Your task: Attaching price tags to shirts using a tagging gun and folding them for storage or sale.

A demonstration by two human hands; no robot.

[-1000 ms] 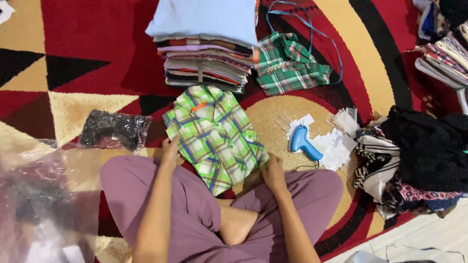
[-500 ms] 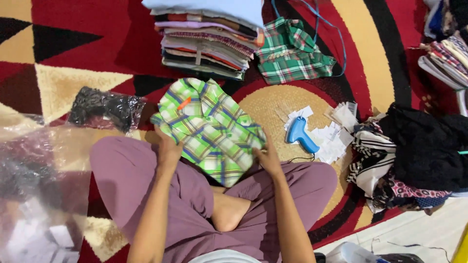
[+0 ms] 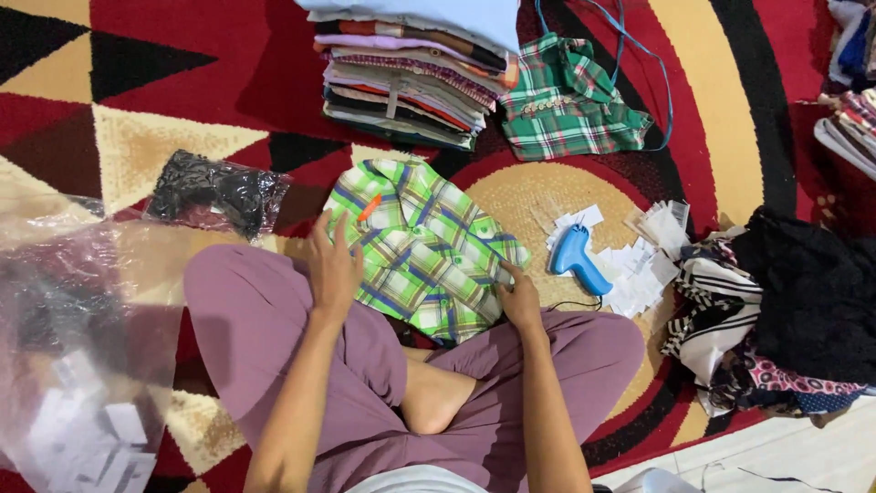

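Observation:
A folded green plaid shirt (image 3: 429, 251) with an orange tag lies on the carpet just in front of my crossed legs. My left hand (image 3: 334, 265) rests flat on its left edge, fingers spread. At the shirt's lower right corner, my right hand (image 3: 519, 297) pinches the fabric. A blue tagging gun (image 3: 575, 257) lies to the right of the shirt on a scatter of white paper tags (image 3: 639, 274).
A stack of folded clothes (image 3: 411, 78) stands at the top, with a dark green plaid shirt (image 3: 566, 105) beside it. A black garment in a clear bag (image 3: 214, 194) lies left. Clear plastic bags (image 3: 73, 347) sit at lower left. A heap of dark clothes (image 3: 794, 301) fills the right.
The green shirt has been folded shorter and set down on the carpet. My left hand moved from under its edge onto the top and opened flat. The view shifted slightly.

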